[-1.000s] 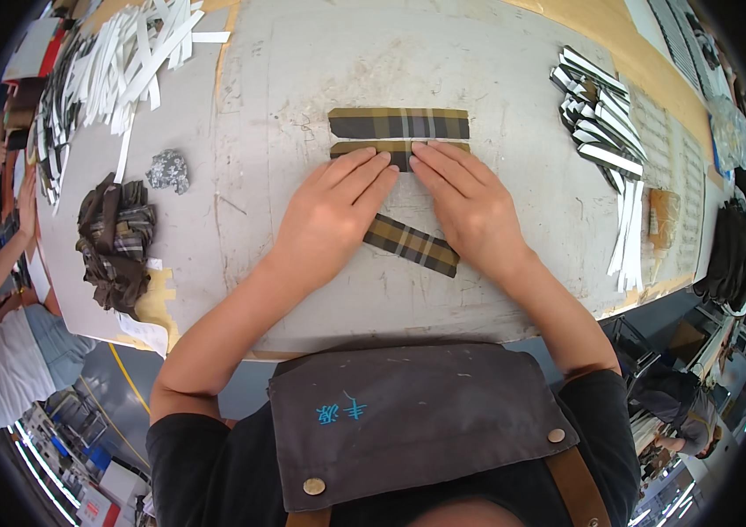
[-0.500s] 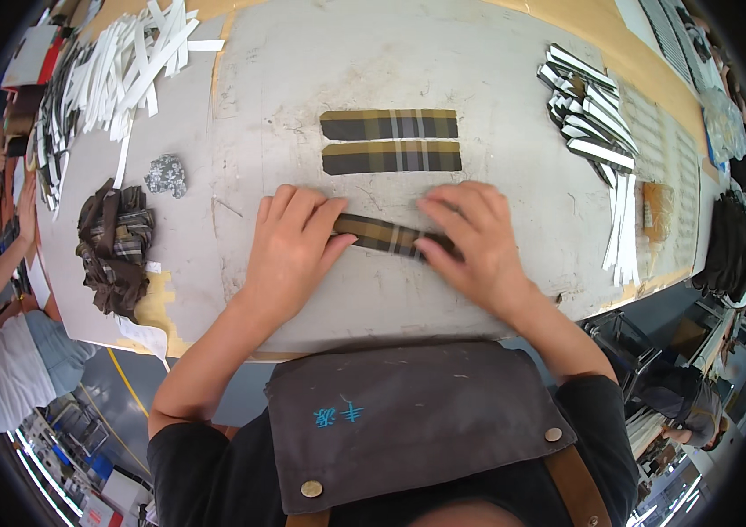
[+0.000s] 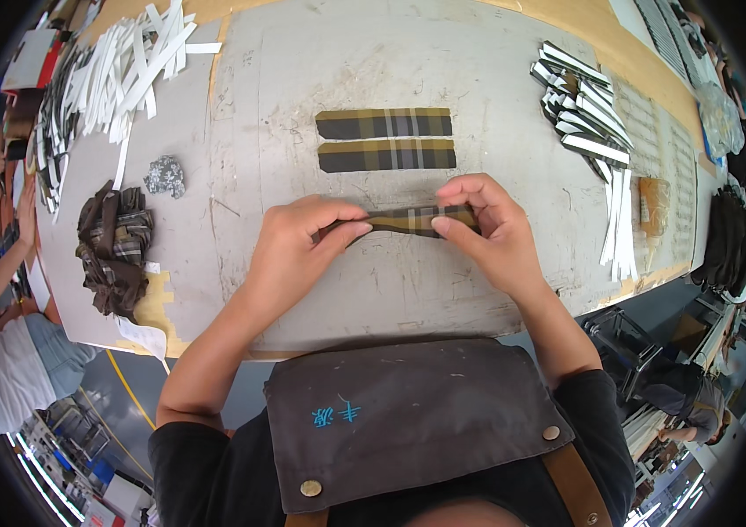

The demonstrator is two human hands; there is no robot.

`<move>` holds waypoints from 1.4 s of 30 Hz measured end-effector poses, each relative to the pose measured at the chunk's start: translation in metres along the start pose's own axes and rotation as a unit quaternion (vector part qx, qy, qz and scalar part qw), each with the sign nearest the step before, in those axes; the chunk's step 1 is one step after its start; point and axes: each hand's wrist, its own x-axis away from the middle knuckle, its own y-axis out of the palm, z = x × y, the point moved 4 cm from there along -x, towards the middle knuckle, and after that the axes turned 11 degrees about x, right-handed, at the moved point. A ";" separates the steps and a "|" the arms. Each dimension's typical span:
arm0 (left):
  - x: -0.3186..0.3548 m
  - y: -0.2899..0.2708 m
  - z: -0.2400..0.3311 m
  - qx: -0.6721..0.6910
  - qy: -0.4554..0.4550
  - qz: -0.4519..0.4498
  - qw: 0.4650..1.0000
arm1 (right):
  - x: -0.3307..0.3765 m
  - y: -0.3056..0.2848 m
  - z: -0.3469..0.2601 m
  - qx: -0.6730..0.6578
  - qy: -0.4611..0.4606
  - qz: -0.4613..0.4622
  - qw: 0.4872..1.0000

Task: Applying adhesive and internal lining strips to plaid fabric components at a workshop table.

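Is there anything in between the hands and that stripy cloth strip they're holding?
No. Both hands already pinch the plaid strip: the left hand at its left end, the right hand at its right end. Nothing visible sits between them.

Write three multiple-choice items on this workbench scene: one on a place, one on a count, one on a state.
1. Where does the heap of white strips lie on the table?
A. far left
B. near right
C. under the hands

2. How many plaid strips lie flat beyond the hands?
A. one
B. two
C. five

3. How is the third plaid strip held?
A. left hand alone
B. pinched at both ends by both hands
C. it lies untouched

Answers:
1. A, the heap spreads over the far left corner.
2. B, an upper strip and a lower strip lie side by side.
3. B, the left hand grips one end and the right hand the other.
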 end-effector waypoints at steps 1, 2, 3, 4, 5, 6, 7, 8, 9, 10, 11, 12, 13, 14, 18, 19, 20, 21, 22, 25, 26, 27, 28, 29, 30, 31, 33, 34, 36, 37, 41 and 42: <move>-0.003 0.001 -0.001 0.000 0.000 0.000 1.000 | -0.002 -0.002 0.000 -0.009 -0.021 0.015 1.000; -0.004 0.000 -0.002 -0.018 0.026 0.013 0.999 | -0.004 -0.004 -0.001 -0.009 -0.021 0.014 1.000; -0.006 0.000 -0.002 -0.037 0.052 0.026 0.998 | -0.006 -0.008 -0.002 0.102 -0.016 0.015 0.995; -0.007 0.000 -0.003 -0.038 0.051 0.027 0.998 | -0.008 -0.010 -0.003 0.212 -0.011 0.017 0.977; -0.007 0.000 -0.002 -0.090 0.078 0.050 0.992 | -0.008 -0.009 -0.002 0.211 -0.011 0.018 0.977; -0.007 0.001 -0.001 -0.143 0.105 0.073 0.981 | -0.008 -0.008 -0.002 0.250 -0.047 0.036 0.966; -0.008 0.003 -0.003 -0.144 0.106 0.073 0.981 | -0.008 -0.008 -0.002 0.289 -0.083 0.055 0.952; -0.009 0.005 -0.006 -0.190 0.152 0.086 0.966 | -0.011 -0.005 0.003 0.289 -0.081 0.053 0.952; -0.009 0.006 -0.006 -0.236 0.199 0.098 0.946 | -0.012 -0.003 0.004 0.343 -0.140 0.084 0.925; -0.010 0.006 -0.009 -0.235 0.197 0.097 0.947 | -0.011 -0.001 0.002 0.395 -0.199 0.115 0.890; -0.007 0.007 -0.006 -0.265 0.249 0.108 0.925 | -0.011 -0.001 0.000 0.393 -0.200 0.114 0.890; -0.004 0.008 -0.004 -0.294 0.300 0.119 0.900 | -0.008 0.000 -0.009 0.453 -0.242 0.127 0.849; -0.001 0.008 -0.005 -0.295 0.298 0.119 0.900 | -0.005 0.003 -0.014 0.509 -0.283 0.138 0.801; 0.004 0.015 -0.004 -0.290 0.327 0.058 0.898 | -0.002 0.004 -0.011 0.508 -0.283 0.138 0.802; 0.024 0.026 -0.010 -0.350 0.319 0.009 0.881 | 0.013 0.009 0.000 0.465 -0.287 0.041 0.837; 0.029 0.026 -0.007 -0.350 0.316 0.009 0.882 | 0.016 0.006 0.000 0.483 -0.279 0.030 0.829; 0.033 0.023 -0.003 -0.352 0.292 0.014 0.889 | 0.020 0.002 -0.001 0.481 -0.279 0.028 0.831; 0.034 0.021 -0.002 -0.353 0.267 0.019 0.896 | 0.023 -0.001 0.000 0.498 -0.265 0.009 0.826; 0.034 0.021 -0.002 -0.354 0.265 0.019 0.897 | 0.024 -0.003 0.001 0.514 -0.251 -0.009 0.820; 0.032 0.019 -0.003 -0.352 0.270 0.023 0.896 | 0.023 -0.003 -0.001 0.516 -0.253 -0.019 0.818; 0.030 0.016 -0.007 -0.332 0.278 0.017 0.901 | 0.022 -0.006 0.000 0.517 -0.256 -0.018 0.817; 0.027 0.014 -0.009 -0.313 0.286 0.012 0.906 | 0.021 -0.009 0.003 0.501 -0.254 -0.029 0.827; 0.021 0.011 -0.008 -0.314 0.289 0.015 0.904 | 0.019 -0.010 0.004 0.484 -0.253 -0.040 0.836; 0.014 0.009 -0.008 -0.290 0.276 0.009 0.916 | 0.015 -0.008 0.000 0.485 -0.253 -0.038 0.836; 0.008 0.005 -0.006 -0.268 0.262 0.006 0.927 | 0.006 -0.004 -0.011 0.503 -0.251 -0.013 0.827; 0.001 0.007 0.000 -0.270 0.262 0.009 0.926 | -0.003 0.001 -0.017 0.519 -0.248 0.012 0.818; -0.016 0.022 0.013 -0.360 0.284 0.032 0.888 | -0.027 0.016 -0.020 0.534 -0.246 0.029 0.808; -0.024 0.027 0.012 -0.360 0.286 0.032 0.887 | -0.037 0.018 -0.019 0.548 -0.242 0.045 0.799; -0.036 0.033 -0.001 -0.379 0.221 0.039 0.898 | -0.053 0.022 -0.002 0.578 -0.232 0.033 0.782; -0.037 0.033 -0.005 -0.380 0.221 0.040 0.897 | -0.057 0.023 0.005 0.605 -0.220 0.019 0.765; -0.027 0.013 -0.022 -0.430 0.144 0.033 0.891 | -0.050 0.013 0.005 0.603 -0.214 0.003 0.768; -0.025 0.009 -0.023 -0.455 0.128 0.041 0.880 | -0.047 0.010 0.006 0.613 -0.208 0.004 0.762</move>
